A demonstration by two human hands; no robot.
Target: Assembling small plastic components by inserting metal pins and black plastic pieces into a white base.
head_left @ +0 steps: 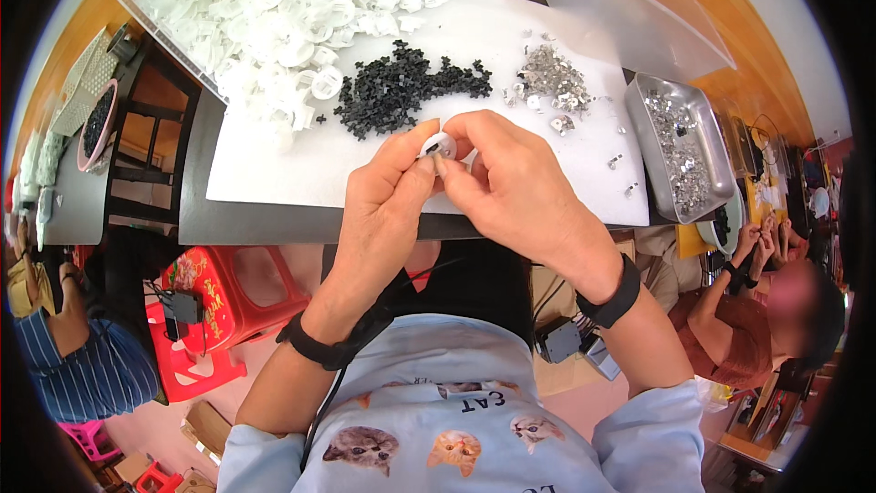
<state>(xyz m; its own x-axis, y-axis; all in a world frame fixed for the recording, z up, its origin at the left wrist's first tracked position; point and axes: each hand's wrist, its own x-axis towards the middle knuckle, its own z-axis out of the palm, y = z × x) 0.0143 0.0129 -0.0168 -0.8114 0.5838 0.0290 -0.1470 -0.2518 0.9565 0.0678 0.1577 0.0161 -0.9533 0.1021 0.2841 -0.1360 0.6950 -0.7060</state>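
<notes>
Disc (443, 142) is pinched by left hand (391, 190) and right hand (511, 181), black parts (394, 84) lying at eleven o'clock from it.

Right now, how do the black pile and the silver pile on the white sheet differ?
The black pile looks dark and dull; the silver pile looks shiny.
The black pile spreads wider; the silver pile is smaller, with more stray pieces around it.
Both are small loose parts on the white sheet.
</notes>
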